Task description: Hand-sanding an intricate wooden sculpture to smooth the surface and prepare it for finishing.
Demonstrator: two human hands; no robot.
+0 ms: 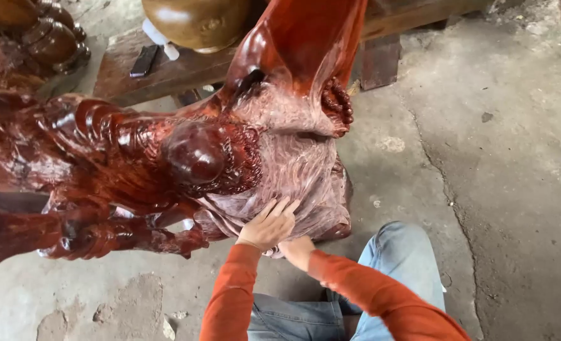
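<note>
The left hand (269, 224) lies flat, fingers spread apart, on the lower, paler section of the large carved wooden sculpture (167, 158). The right hand (297, 251) sits just below it, partly covered by the left; whether its fingers are apart or together cannot be told. The sculpture (glossy dark red, with rounded knobs and folds) stands on the concrete floor (501, 189). Behind it, a wooden counter (186, 69) carries a dark flat object (145, 60) and a rounded brown carving (198, 22).
</note>
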